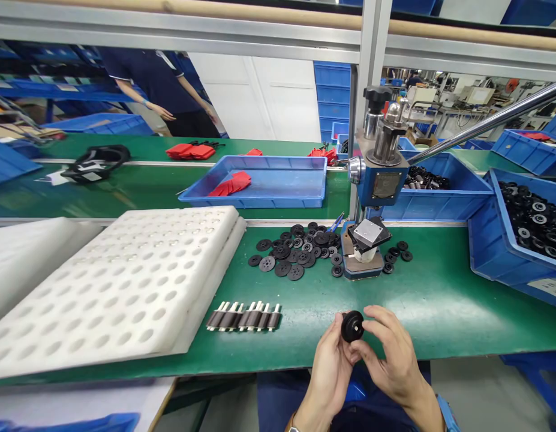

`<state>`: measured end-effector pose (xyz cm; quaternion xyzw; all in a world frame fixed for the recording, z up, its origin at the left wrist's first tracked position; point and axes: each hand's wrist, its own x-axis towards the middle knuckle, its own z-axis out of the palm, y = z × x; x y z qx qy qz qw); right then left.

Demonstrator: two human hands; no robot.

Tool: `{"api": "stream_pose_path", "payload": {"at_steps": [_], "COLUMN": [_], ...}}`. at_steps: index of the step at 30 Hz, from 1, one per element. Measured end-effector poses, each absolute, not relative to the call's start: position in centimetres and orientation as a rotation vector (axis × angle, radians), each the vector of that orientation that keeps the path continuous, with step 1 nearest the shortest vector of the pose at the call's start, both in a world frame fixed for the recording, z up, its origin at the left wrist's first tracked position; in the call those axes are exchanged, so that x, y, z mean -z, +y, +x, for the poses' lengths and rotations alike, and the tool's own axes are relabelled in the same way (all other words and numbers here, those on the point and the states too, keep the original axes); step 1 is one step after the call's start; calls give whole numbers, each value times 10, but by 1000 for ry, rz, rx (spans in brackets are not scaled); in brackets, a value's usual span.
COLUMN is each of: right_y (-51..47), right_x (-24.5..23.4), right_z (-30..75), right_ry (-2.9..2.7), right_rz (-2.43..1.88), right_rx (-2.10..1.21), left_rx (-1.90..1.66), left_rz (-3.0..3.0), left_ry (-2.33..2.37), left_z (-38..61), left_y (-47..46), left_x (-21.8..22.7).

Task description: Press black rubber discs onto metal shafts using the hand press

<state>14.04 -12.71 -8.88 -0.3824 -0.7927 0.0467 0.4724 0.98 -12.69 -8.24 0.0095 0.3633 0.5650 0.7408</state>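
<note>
Left hand [328, 369]: fingers closed on black wheel [351, 327], above worktop [444, 300] near edge. Right hand [390, 354]: thumb and forefinger pinching its rim. Face tilted up, presumably keeping pale centre visible. Rollers [245, 318] rowed leftward, likely for reach. Right blue bin [511, 255]: heaped small wheels [536, 210]. Flat blue tray [289, 180]: red piece [231, 183]. White holed block [213, 276]: far holes filled.

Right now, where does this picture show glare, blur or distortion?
Head view: pale glare on the bench in front of the press; head view: wide-angle stretch, the far person leaning, the tray drawn out; head view: rollers slightly soft, black wheel dark, little detail.
</note>
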Motion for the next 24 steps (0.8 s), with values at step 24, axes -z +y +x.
{"api": "stream_pose_path", "payload": {"at_steps": [24], "right_y": [52], "right_x": [4], "right_z": [245], "right_ry": [-1079], "right_rz": [-913], "right_rx": [-834], "left_rx": [-1346], "left_rz": [591], "left_ry": [943], "left_z": [-27], "left_y": [-102], "left_x": [92]}}
